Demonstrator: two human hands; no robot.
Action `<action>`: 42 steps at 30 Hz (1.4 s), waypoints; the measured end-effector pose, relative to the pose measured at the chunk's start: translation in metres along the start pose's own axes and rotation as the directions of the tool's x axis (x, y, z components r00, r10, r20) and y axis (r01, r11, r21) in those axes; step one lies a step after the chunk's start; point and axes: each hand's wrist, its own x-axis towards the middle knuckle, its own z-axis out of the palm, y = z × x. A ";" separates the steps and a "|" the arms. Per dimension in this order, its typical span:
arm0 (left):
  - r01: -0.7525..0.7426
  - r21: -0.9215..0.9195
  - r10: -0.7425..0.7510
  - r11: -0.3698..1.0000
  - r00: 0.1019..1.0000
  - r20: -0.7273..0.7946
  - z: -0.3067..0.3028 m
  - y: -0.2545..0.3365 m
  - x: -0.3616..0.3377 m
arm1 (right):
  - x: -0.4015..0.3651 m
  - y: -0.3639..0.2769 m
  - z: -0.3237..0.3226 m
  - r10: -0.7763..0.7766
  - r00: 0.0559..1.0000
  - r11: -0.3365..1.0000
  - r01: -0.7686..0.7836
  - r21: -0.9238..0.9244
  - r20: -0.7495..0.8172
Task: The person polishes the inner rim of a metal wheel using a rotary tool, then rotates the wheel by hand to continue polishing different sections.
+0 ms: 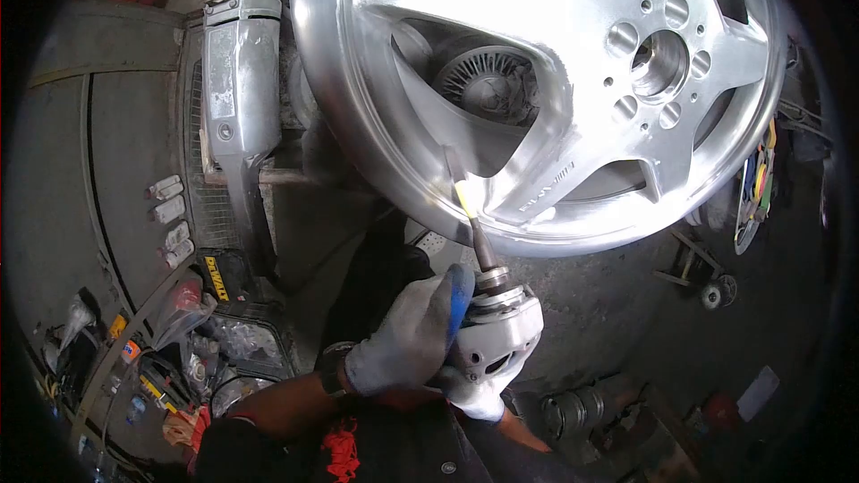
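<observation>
A bare-metal alloy wheel (546, 125) fills the upper middle, tilted towards me, with spokes, bolt holes and a centre bore. Below its rim is a handheld power grinder (501, 335) with a pale, dusty body. A tapered bit (480, 237) with a yellow band projects upward from it, its tip at the window edge between the spokes. My left hand (407, 331), in a grey glove with blue on it, is closed against the grinder's neck. Under the grinder, my gloved right hand (479, 395) grips the body, its fingers partly hidden.
A dusty grey machine housing (242, 89) stands left of the wheel. Lower left are a DEWALT case (224, 277), plastic bags and bottles. Several small containers (168, 210) line the left side. A small metal stand (689, 259) sits at right, and a metal cylinder (577, 410) lies lower right.
</observation>
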 end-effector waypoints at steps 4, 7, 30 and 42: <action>-0.102 0.056 0.105 0.993 0.993 -0.057 -0.002 0.014 -0.004 | -0.002 -0.002 0.013 0.022 0.999 0.970 -0.027 0.243 0.026; -0.125 0.148 0.138 0.981 0.987 -0.087 -0.007 0.000 -0.008 | -0.003 0.016 0.004 -0.077 0.993 0.997 0.078 -0.007 0.090; -0.564 0.713 0.591 0.418 0.764 0.258 0.001 -0.034 0.004 | -0.012 0.034 -0.009 0.007 0.998 0.995 0.000 0.102 -0.066; -0.329 0.553 0.343 0.766 0.936 0.081 0.008 -0.023 0.011 | -0.011 0.028 -0.001 0.026 0.998 0.993 -0.020 0.119 -0.052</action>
